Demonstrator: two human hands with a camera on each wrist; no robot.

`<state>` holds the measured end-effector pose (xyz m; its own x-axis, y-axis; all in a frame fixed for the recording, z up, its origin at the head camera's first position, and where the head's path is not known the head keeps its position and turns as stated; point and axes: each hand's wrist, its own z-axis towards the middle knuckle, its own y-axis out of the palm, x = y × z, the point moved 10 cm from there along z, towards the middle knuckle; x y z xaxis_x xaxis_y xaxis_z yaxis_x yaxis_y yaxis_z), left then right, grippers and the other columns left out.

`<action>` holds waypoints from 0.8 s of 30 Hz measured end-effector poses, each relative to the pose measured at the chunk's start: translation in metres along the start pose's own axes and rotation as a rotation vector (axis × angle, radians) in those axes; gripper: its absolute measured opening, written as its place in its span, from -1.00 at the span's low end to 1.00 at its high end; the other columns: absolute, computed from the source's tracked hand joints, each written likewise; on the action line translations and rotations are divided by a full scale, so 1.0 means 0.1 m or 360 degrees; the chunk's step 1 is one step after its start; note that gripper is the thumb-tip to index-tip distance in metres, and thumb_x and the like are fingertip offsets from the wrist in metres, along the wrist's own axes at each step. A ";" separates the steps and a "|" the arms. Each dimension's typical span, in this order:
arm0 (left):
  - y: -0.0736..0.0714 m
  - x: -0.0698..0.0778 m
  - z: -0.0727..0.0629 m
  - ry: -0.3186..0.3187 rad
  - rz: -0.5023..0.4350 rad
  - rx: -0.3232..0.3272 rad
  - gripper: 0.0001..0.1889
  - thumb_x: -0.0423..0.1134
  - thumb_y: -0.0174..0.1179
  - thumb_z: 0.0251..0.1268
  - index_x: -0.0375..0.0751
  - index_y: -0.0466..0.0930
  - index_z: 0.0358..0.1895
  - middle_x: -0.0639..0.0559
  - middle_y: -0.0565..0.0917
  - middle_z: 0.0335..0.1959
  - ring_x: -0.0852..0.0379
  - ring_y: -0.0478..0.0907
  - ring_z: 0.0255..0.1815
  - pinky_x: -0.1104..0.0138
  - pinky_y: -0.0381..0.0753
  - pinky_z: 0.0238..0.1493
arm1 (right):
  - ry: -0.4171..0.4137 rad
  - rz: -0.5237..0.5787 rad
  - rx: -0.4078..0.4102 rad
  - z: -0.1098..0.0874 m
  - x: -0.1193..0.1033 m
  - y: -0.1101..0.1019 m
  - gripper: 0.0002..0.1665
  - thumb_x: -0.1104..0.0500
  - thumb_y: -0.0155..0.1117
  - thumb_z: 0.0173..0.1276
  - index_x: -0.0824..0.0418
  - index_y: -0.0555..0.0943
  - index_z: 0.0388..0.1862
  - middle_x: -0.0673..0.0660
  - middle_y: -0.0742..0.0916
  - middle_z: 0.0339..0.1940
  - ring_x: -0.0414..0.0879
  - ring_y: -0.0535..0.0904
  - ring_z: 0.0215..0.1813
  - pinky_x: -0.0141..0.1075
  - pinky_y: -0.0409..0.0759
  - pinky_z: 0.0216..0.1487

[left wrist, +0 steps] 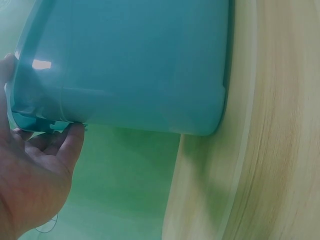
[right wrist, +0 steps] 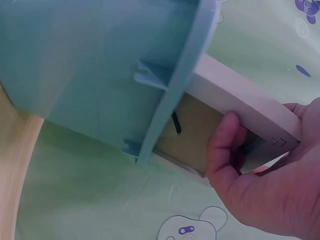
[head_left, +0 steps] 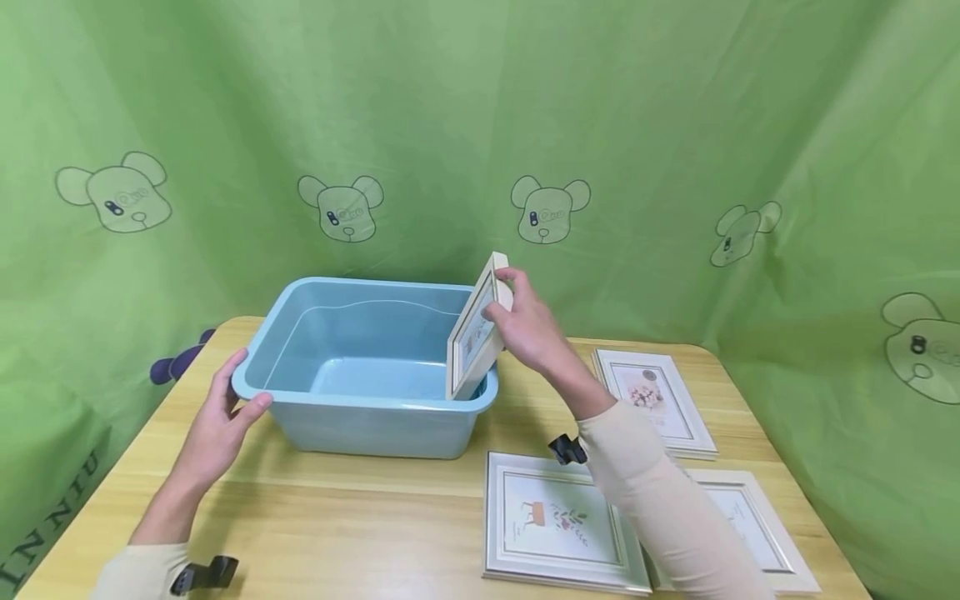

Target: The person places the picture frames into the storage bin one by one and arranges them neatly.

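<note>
A light blue plastic basin [head_left: 375, 429] stands on the wooden table. My left hand [head_left: 210, 442] grips its left end, and in the left wrist view the fingers [left wrist: 70, 145] curl under the rim. At the basin's right end, my right hand [head_left: 532, 329] holds a cream picture frame [head_left: 474, 342] by its upper part. This frame stands tilted, with its lower part inside the rim and its picture side facing left. The right wrist view shows its brown back panel [right wrist: 197, 127] behind the basin's rim [right wrist: 172, 95]. The basin's inside is partly hidden by the frame.
Right of the basin lie a stack of white frames with a flower picture [head_left: 648, 396], silver-edged frames with a deer picture [head_left: 558, 521], and another frame [head_left: 750, 517] partly under my right sleeve. A green curtain [head_left: 450, 125] hangs behind the table [head_left: 360, 533].
</note>
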<state>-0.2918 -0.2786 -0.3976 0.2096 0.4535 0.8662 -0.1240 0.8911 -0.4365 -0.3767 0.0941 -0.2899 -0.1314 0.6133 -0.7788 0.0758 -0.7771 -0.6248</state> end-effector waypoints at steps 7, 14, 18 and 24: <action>0.01 0.01 0.00 -0.0008 -0.0014 0.0001 -0.19 -0.19 0.06 0.46 0.02 -0.27 0.58 -0.35 0.03 0.54 -0.39 0.05 0.48 -0.16 0.25 0.39 | -0.0031 -0.0100 0.0071 0.01 0.04 0.11 -0.24 0.01 0.06 0.37 -0.02 0.10 0.52 0.11 0.28 0.54 0.06 0.24 0.48 0.10 0.28 0.45; 0.00 0.01 -0.01 -0.0001 -0.0008 0.0010 -0.20 -0.19 0.06 0.46 0.00 -0.26 0.58 -0.34 0.06 0.53 -0.37 0.07 0.48 0.19 0.33 0.43 | -0.0018 -0.0189 0.0098 0.00 0.10 0.25 -0.23 0.00 0.10 0.34 -0.03 0.13 0.50 0.13 0.41 0.43 0.04 0.43 0.22 0.01 0.49 0.19; 0.00 0.01 0.00 0.0004 -0.0007 0.0007 -0.20 -0.20 0.06 0.46 -0.03 -0.26 0.58 -0.34 0.05 0.53 -0.37 0.07 0.48 0.50 0.34 0.33 | 0.0018 -0.0264 0.0104 -0.02 0.15 0.32 -0.22 -0.03 0.10 0.33 -0.07 0.12 0.51 0.13 0.44 0.39 0.02 0.45 0.19 -0.02 0.53 0.12; 0.00 0.01 0.01 0.0016 -0.0019 0.0005 -0.20 -0.21 0.06 0.46 -0.02 -0.26 0.58 -0.35 0.05 0.53 -0.39 0.06 0.48 0.37 0.36 0.38 | 0.0061 -0.0315 0.0090 -0.03 0.20 0.38 -0.19 -0.06 0.08 0.33 -0.10 0.09 0.53 0.13 0.46 0.34 0.00 0.49 0.00 -0.17 0.53 -0.17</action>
<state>-0.2925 -0.2781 -0.3961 0.2209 0.4428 0.8690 -0.1245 0.8965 -0.4252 -0.3737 0.0771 -0.3293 -0.1008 0.7589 -0.6433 -0.0035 -0.6469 -0.7626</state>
